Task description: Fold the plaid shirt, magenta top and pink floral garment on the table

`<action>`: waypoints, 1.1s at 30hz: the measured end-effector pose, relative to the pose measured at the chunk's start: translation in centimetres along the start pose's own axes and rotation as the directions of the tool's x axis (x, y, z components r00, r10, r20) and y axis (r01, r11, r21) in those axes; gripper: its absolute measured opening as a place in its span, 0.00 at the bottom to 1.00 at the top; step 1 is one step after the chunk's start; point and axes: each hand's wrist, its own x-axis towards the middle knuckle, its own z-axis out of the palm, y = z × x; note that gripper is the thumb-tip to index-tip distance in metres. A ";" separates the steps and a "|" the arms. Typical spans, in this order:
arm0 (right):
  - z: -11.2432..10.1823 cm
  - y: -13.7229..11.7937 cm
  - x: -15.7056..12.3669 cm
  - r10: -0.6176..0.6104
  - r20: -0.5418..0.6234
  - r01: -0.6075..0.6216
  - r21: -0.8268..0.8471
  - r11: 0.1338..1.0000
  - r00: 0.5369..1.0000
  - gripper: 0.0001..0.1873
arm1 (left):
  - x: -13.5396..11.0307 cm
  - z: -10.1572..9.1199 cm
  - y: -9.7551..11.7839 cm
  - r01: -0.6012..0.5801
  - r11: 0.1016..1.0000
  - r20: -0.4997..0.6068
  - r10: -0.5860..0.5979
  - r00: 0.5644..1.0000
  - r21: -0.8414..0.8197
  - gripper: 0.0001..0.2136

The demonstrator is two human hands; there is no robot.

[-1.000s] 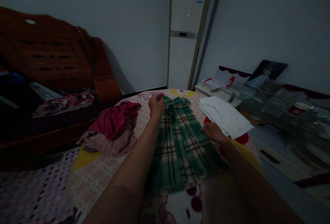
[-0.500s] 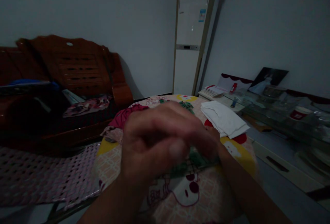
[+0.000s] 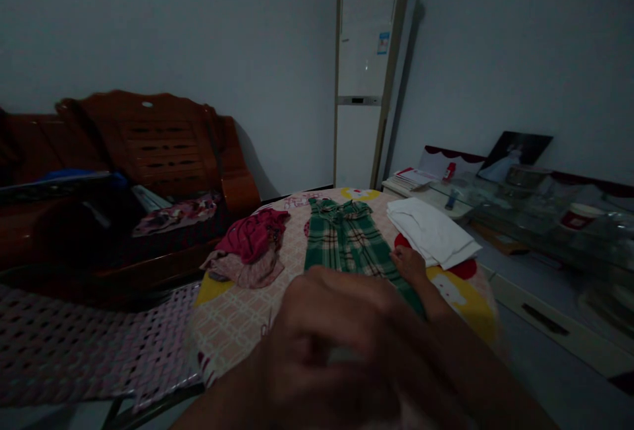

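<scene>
A green plaid garment [image 3: 329, 238] lies spread on the round table, its gathered end away from me. My right hand [image 3: 410, 265] is at the garment's right edge, its fingers bent together and gripping the cloth there. Close to the camera, my left hand [image 3: 337, 324] is raised over the near part of the garment and hides it. Its fingers look curled, but blur and darkness hide whether anything is in them. A folded white cloth [image 3: 428, 228] lies to the right of my right hand. Crumpled crimson and pale pink clothes [image 3: 252, 238] lie to the left.
A patterned cloth [image 3: 238, 324] covers the round table. On the left stand a wooden bench [image 3: 163, 146] and a woven pink seat [image 3: 148, 344]. A tall air conditioner [image 3: 359, 139] fills the corner. At right, a glass-topped cabinet [image 3: 535, 218] holds a paper cup [image 3: 579, 216].
My left hand has moved down and toward me, uncovering much of the plaid garment. My right hand remains at the garment's right edge. The view has shifted slightly.
</scene>
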 end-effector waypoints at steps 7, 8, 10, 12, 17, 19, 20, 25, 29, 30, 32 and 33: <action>0.4 0.3 0.4 0.013 -0.023 -0.013 0.008 1.000 1.000 0.11 | 4.3 0.0 -24.0 0.523 0.614 -0.140 -0.560 0.816 0.591 0.11; 0.4 0.3 0.4 0.011 -0.026 -0.010 0.025 1.000 1.000 0.11 | 4.2 -0.5 -26.7 0.575 0.515 -0.169 -0.635 0.754 0.636 0.12; 0.4 0.4 0.4 0.004 -0.027 -0.002 0.074 0.997 1.000 0.11 | 4.2 -1.3 -30.5 0.595 0.407 -0.200 -0.684 0.701 0.694 0.13; 0.3 0.6 0.4 -0.003 -0.021 0.006 0.116 0.993 1.000 0.10 | 4.5 -1.7 -32.6 0.601 0.375 -0.213 -0.697 0.684 0.706 0.12; 0.1 0.9 0.5 -0.043 -0.015 0.045 0.169 0.985 0.999 0.11 | 6.6 -1.3 -34.6 0.655 0.317 -0.303 -0.693 0.654 0.686 0.15; 0.1 1.1 0.5 -0.060 -0.023 0.063 0.203 0.977 0.998 0.12 | 7.5 -0.9 -35.1 0.707 0.307 -0.393 -0.659 0.641 0.637 0.17; 0.2 1.1 0.5 -0.065 -0.026 0.069 0.223 0.972 0.998 0.12 | 7.9 -0.7 -35.3 0.735 0.318 -0.430 -0.646 0.630 0.599 0.17; 0.2 1.2 0.5 -0.070 -0.032 0.076 0.285 0.956 0.997 0.11 | 9.0 0.4 -36.4 0.826 0.312 -0.480 -0.695 0.536 0.469 0.14; 0.1 1.0 0.5 -0.044 -0.025 0.049 0.278 0.959 0.999 0.12 | 9.3 0.7 -37.2 0.878 0.252 -0.516 -0.729 0.449 0.408 0.13; 0.0 0.9 0.5 -0.041 -0.019 0.045 0.271 0.961 0.999 0.12 | 9.4 0.7 -37.4 0.892 0.240 -0.522 -0.741 0.424 0.384 0.13; 0.1 0.8 0.5 -0.031 -0.010 0.033 0.251 0.968 0.999 0.12 | 9.6 0.6 -37.7 0.916 0.228 -0.524 -0.763 0.378 0.329 0.12; 0.1 0.8 0.5 -0.025 -0.008 0.026 0.239 0.971 1.000 0.12 | 9.7 0.5 -37.9 0.924 0.236 -0.523 -0.769 0.366 0.300 0.11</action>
